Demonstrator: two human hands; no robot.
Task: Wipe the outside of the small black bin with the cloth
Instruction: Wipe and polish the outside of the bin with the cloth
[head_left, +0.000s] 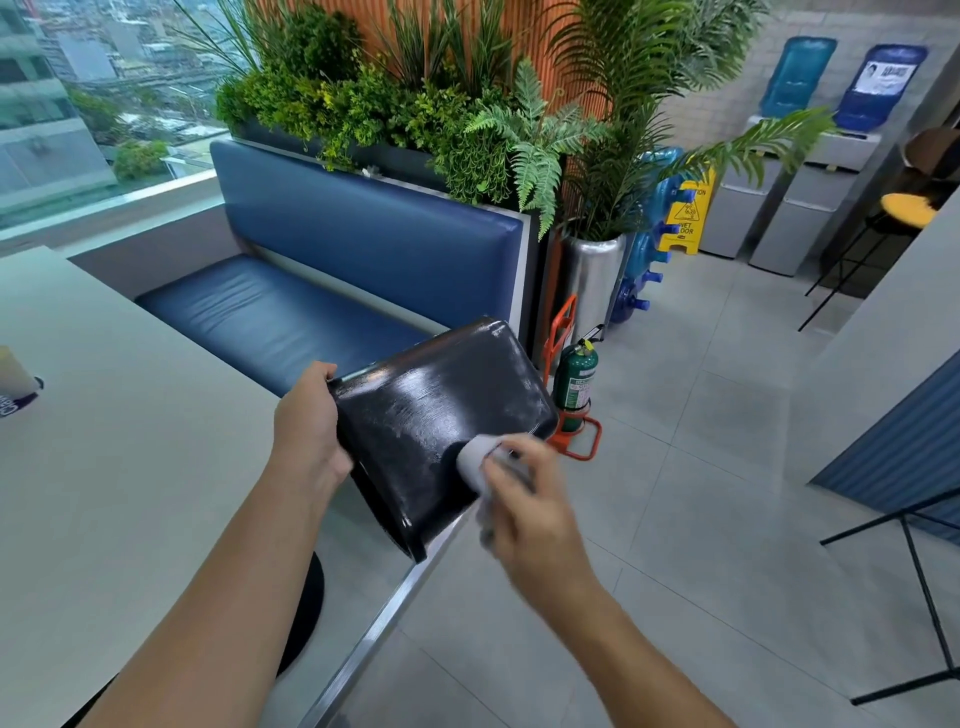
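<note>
The small black bin (441, 415) is held up in the air, tipped on its side, with a glossy flat wall facing me. My left hand (309, 426) grips its rim at the left edge. My right hand (524, 499) holds a light grey cloth (475, 460) and presses it against the bin's lower right side. The right hand and cloth are blurred. Pale smear marks show on the bin's wall.
A white table (104, 467) lies at the left, with a cup (15, 384) at its far edge. Behind the bin are a blue bench (291, 312) and planters. A green fire extinguisher (574, 384) stands on the tiled floor, and a black stand (919, 571) at right.
</note>
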